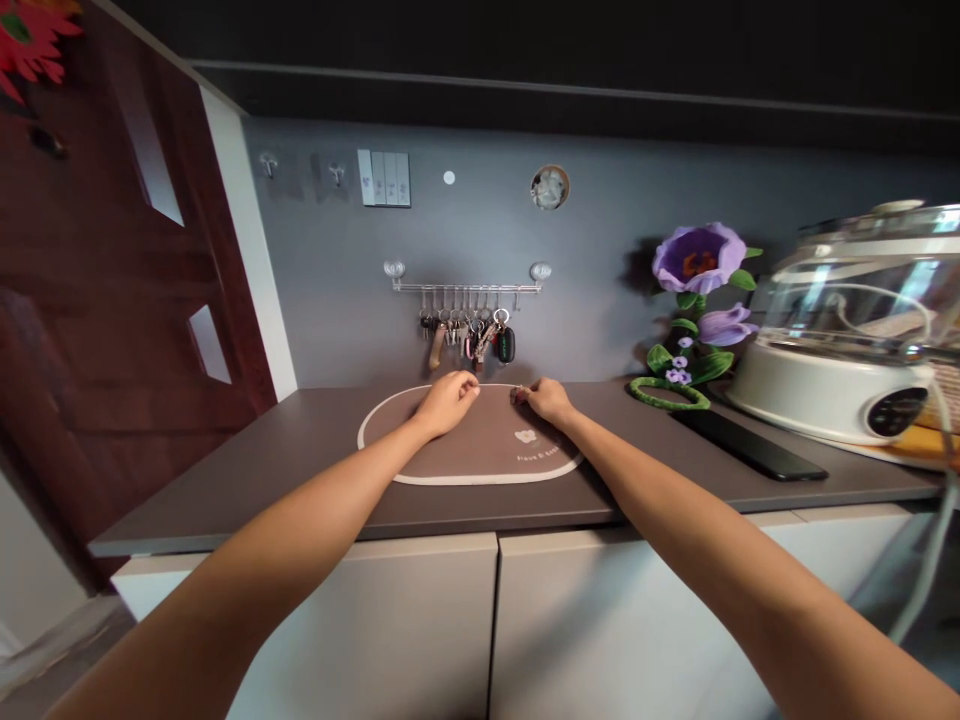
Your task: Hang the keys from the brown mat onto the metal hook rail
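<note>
My left hand [448, 402] is over the far left part of a brown oval mat [472, 450] with a pale rim. Its fingers are curled together, and whatever may be inside them is hidden. At the mat's far right edge, my right hand [549, 400] is closed on a small dark and reddish item [518, 396] with a metallic glint, too small to name surely. Behind and above the hands, a clear hook rail [469, 289] on the wall carries several keys [453, 332], tags and a black key fob [506, 345].
On the right of the counter [300, 450] are a black phone [757, 445], purple artificial flowers [699, 262] with a green base ring [667, 394], and a white appliance [825, 390] with a clear cover. A dark cabinet [525, 95] overhangs the counter. A reddish-brown door [127, 300] stands left.
</note>
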A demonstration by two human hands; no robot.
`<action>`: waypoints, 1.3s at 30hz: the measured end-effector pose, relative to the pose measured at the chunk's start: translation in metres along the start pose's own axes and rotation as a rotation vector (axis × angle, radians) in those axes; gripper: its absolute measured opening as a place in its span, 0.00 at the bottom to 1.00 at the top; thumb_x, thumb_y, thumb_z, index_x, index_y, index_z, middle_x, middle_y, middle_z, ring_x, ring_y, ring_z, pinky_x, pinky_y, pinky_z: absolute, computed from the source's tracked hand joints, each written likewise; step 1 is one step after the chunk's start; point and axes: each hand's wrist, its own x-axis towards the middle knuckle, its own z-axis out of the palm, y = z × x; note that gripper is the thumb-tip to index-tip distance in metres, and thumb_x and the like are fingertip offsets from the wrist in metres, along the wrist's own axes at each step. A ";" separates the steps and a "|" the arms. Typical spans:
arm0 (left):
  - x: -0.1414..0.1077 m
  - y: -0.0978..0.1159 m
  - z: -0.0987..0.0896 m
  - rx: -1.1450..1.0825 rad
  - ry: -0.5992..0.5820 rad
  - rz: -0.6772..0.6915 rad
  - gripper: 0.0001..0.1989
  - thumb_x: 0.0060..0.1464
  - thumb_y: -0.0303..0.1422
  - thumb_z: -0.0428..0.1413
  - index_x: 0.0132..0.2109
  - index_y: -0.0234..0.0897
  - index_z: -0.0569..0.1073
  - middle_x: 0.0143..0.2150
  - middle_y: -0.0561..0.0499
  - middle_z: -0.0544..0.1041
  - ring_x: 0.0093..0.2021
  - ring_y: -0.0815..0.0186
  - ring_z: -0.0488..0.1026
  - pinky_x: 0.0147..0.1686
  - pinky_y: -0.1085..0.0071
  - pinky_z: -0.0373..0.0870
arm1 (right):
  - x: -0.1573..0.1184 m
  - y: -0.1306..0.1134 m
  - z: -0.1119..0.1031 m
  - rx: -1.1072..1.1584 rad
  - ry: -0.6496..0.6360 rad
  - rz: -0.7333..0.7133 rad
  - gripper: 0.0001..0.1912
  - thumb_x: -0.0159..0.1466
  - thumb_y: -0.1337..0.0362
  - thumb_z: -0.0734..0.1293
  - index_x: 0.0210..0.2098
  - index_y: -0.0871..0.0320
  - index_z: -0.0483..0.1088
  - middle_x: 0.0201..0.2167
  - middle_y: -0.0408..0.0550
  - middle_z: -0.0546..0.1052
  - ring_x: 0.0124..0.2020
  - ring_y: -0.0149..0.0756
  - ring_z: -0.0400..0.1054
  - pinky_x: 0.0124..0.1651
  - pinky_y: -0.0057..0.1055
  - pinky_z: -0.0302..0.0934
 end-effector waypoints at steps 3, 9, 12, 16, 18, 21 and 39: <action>0.000 0.000 0.001 0.019 -0.020 -0.007 0.08 0.51 0.32 0.47 0.37 0.35 0.69 0.33 0.49 0.71 0.33 0.68 0.67 0.36 0.71 0.64 | 0.000 -0.004 0.000 -0.131 -0.041 0.034 0.18 0.55 0.55 0.61 0.28 0.64 0.74 0.27 0.57 0.75 0.35 0.39 0.68 0.34 0.27 0.57; -0.001 0.001 0.001 0.030 -0.037 -0.001 0.08 0.51 0.32 0.47 0.37 0.35 0.69 0.33 0.50 0.71 0.33 0.69 0.67 0.36 0.71 0.64 | -0.003 -0.006 -0.005 -0.041 -0.080 0.069 0.17 0.55 0.56 0.61 0.28 0.64 0.74 0.25 0.54 0.74 0.29 0.36 0.68 0.30 0.26 0.56; -0.001 0.001 0.001 0.033 -0.041 -0.003 0.08 0.51 0.31 0.47 0.37 0.35 0.69 0.33 0.50 0.71 0.33 0.69 0.67 0.36 0.71 0.64 | -0.004 -0.007 -0.008 0.005 -0.085 0.078 0.17 0.54 0.56 0.61 0.25 0.63 0.73 0.23 0.52 0.74 0.25 0.34 0.67 0.26 0.26 0.54; -0.001 0.003 0.000 0.046 -0.046 -0.006 0.08 0.51 0.31 0.48 0.37 0.35 0.70 0.33 0.50 0.71 0.33 0.69 0.67 0.35 0.72 0.64 | -0.007 -0.010 -0.011 0.071 -0.060 0.066 0.13 0.53 0.59 0.62 0.23 0.63 0.72 0.22 0.50 0.73 0.23 0.31 0.65 0.24 0.25 0.52; -0.001 0.005 -0.001 0.058 -0.050 -0.003 0.09 0.51 0.31 0.48 0.37 0.35 0.70 0.33 0.50 0.71 0.32 0.69 0.67 0.35 0.72 0.64 | -0.009 -0.013 -0.012 0.140 -0.061 0.062 0.11 0.53 0.60 0.62 0.23 0.62 0.71 0.22 0.49 0.73 0.21 0.29 0.64 0.23 0.24 0.52; -0.001 0.009 -0.003 0.080 -0.047 0.002 0.09 0.51 0.30 0.48 0.38 0.35 0.71 0.34 0.49 0.71 0.32 0.69 0.67 0.36 0.72 0.64 | -0.013 -0.019 -0.012 0.263 -0.079 0.040 0.10 0.54 0.62 0.62 0.24 0.62 0.70 0.20 0.47 0.73 0.20 0.26 0.63 0.23 0.22 0.52; 0.003 0.009 -0.004 0.072 0.041 -0.025 0.10 0.51 0.35 0.50 0.36 0.34 0.72 0.32 0.50 0.71 0.30 0.70 0.67 0.34 0.73 0.63 | -0.020 -0.033 -0.003 0.606 -0.076 -0.364 0.14 0.55 0.54 0.61 0.28 0.60 0.66 0.20 0.43 0.71 0.20 0.26 0.62 0.29 0.24 0.57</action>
